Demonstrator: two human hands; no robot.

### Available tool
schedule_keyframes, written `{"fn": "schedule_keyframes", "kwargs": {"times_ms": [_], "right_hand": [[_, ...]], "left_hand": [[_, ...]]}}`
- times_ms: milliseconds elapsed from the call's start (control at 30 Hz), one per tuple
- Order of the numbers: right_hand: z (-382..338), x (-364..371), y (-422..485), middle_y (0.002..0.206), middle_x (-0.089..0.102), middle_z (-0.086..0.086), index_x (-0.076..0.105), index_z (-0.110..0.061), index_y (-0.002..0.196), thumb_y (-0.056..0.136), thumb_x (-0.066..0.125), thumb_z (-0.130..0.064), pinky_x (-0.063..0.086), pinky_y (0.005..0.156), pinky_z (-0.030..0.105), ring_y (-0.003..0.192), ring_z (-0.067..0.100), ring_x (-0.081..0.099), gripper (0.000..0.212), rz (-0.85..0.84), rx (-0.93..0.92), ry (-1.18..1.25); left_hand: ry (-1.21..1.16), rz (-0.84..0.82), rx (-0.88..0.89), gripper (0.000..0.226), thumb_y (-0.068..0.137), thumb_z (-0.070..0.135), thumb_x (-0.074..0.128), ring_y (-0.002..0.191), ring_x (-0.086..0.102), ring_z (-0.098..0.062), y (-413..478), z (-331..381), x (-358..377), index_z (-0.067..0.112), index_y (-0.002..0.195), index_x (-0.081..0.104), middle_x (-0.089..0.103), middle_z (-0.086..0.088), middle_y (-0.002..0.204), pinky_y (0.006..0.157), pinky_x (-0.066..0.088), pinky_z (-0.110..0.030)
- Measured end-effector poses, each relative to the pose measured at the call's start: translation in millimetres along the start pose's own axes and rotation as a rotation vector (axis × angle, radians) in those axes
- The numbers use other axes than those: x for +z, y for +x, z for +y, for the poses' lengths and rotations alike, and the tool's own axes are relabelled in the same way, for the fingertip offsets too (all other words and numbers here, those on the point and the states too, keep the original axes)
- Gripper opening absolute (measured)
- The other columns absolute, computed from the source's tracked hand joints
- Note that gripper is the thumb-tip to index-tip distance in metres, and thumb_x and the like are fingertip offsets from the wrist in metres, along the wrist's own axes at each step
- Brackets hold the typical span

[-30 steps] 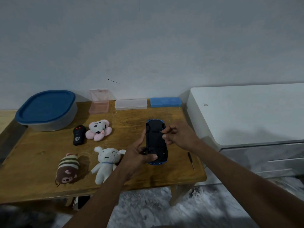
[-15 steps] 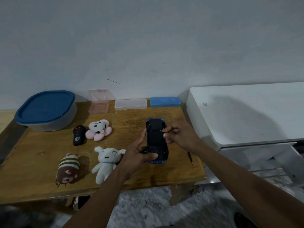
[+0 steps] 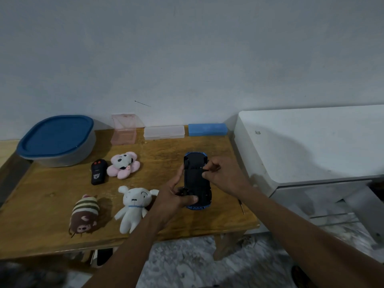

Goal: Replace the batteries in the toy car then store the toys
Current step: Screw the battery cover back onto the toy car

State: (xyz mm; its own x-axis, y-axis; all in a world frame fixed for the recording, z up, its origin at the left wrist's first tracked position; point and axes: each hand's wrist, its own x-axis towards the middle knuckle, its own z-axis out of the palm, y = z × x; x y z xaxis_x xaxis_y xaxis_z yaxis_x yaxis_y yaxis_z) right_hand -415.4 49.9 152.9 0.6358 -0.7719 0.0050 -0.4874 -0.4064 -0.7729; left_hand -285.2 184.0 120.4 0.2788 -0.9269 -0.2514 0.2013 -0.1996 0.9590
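A blue toy car [image 3: 196,179] is upside down above the wooden table [image 3: 41,196], its black underside facing me. My left hand [image 3: 172,198] grips its near end, thumb across the bottom. My right hand [image 3: 222,175] pinches at the car's right edge near the far wheel with curled fingers. A black remote control [image 3: 98,171] lies left of the car. Three plush toys lie on the table: a pink flower one [image 3: 123,165], a white bear [image 3: 134,206] and a brown striped one [image 3: 84,215]. A small screwdriver [image 3: 241,206] lies at the table's right edge.
A grey tub with a blue lid [image 3: 56,140] stands at the back left. Along the wall sit a pink clear box [image 3: 123,129], a clear flat case [image 3: 164,132] and a blue flat case [image 3: 207,129]. A white cabinet [image 3: 311,142] adjoins the table on the right.
My right hand's fingers have shifted slightly on the car's right edge. The car and my left hand stay in place.
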Motion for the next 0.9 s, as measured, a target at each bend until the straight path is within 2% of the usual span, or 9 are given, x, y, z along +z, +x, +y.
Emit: {"fn": "schedule_keyframes", "kwargs": {"times_ms": [133, 200, 333, 467, 567, 767, 900], "right_hand": [[0.8, 3.3, -6.4, 0.091, 0.065, -0.002, 0.063, -0.018, 0.080, 0.079, 0.072, -0.015, 0.056, 0.072, 0.029, 0.085, 0.012, 0.061, 0.009, 0.024, 0.047, 0.024], [1.6, 4.2, -8.3, 0.093, 0.066, 0.000, 0.063, -0.019, 0.080, 0.079, 0.072, -0.014, 0.057, 0.072, 0.029, 0.086, 0.012, 0.062, 0.011, 0.022, 0.063, 0.044], [-2.1, 4.6, -10.7, 0.087, 0.063, -0.003, 0.063, -0.019, 0.088, 0.078, 0.074, -0.014, 0.048, 0.066, 0.016, 0.079, 0.006, 0.058, 0.016, 0.047, 0.105, 0.032], [-6.3, 3.4, -11.5, 0.080, 0.062, 0.002, 0.052, -0.017, 0.098, 0.074, 0.076, -0.007, 0.050, 0.059, 0.023, 0.072, 0.013, 0.062, 0.036, 0.089, 0.271, 0.203], [-7.0, 4.8, -10.3, 0.080, 0.060, 0.004, 0.046, -0.013, 0.102, 0.071, 0.076, 0.000, 0.054, 0.059, 0.027, 0.072, 0.016, 0.062, 0.045, 0.110, 0.398, 0.320], [8.8, 3.6, -13.6, 0.088, 0.063, 0.008, 0.049, -0.012, 0.097, 0.070, 0.078, 0.000, 0.058, 0.062, 0.030, 0.079, 0.020, 0.065, 0.042, 0.146, 0.474, 0.342], [23.5, -4.5, -16.1, 0.093, 0.063, 0.011, 0.052, -0.010, 0.101, 0.076, 0.074, -0.001, 0.059, 0.066, 0.032, 0.079, 0.021, 0.066, 0.035, 0.094, 0.519, 0.429]], "left_hand": [[-0.084, 0.008, -0.020, 0.075, 0.089, 0.004, 0.063, 0.111, 0.065, -0.025, 3.6, -0.4, 1.0, 0.041, 0.145, 0.030, 0.067, -0.004, 0.122, 0.098, 0.049, -0.052], [-0.077, 0.031, -0.013, 0.067, 0.094, 0.006, 0.056, 0.111, 0.065, -0.024, 4.7, -0.9, 2.6, 0.040, 0.145, 0.031, 0.066, -0.002, 0.125, 0.098, 0.048, -0.053], [-0.044, 0.036, -0.015, 0.069, 0.094, 0.007, 0.057, 0.110, 0.065, -0.023, 5.3, -3.0, 5.1, 0.041, 0.146, 0.028, 0.066, -0.001, 0.124, 0.096, 0.050, -0.052], [-0.059, 0.047, -0.023, 0.068, 0.093, 0.003, 0.055, 0.110, 0.065, -0.023, 6.1, -4.3, 5.1, 0.040, 0.145, 0.032, 0.065, 0.000, 0.126, 0.095, 0.050, -0.052], [-0.076, 0.045, -0.028, 0.067, 0.093, 0.002, 0.055, 0.111, 0.065, -0.022, 6.4, -6.1, 6.4, 0.039, 0.144, 0.035, 0.064, 0.005, 0.127, 0.097, 0.049, -0.051], [-0.180, 0.034, -0.107, 0.070, 0.089, -0.001, 0.060, 0.114, 0.062, -0.030, 11.6, -13.1, 13.6, 0.033, 0.145, 0.035, 0.056, -0.005, 0.137, 0.097, 0.048, -0.054], [-0.146, 0.056, -0.111, 0.070, 0.089, 0.000, 0.060, 0.111, 0.064, -0.026, 16.4, -18.5, 25.5, 0.034, 0.145, 0.035, 0.058, -0.003, 0.134, 0.096, 0.050, -0.052]]}}
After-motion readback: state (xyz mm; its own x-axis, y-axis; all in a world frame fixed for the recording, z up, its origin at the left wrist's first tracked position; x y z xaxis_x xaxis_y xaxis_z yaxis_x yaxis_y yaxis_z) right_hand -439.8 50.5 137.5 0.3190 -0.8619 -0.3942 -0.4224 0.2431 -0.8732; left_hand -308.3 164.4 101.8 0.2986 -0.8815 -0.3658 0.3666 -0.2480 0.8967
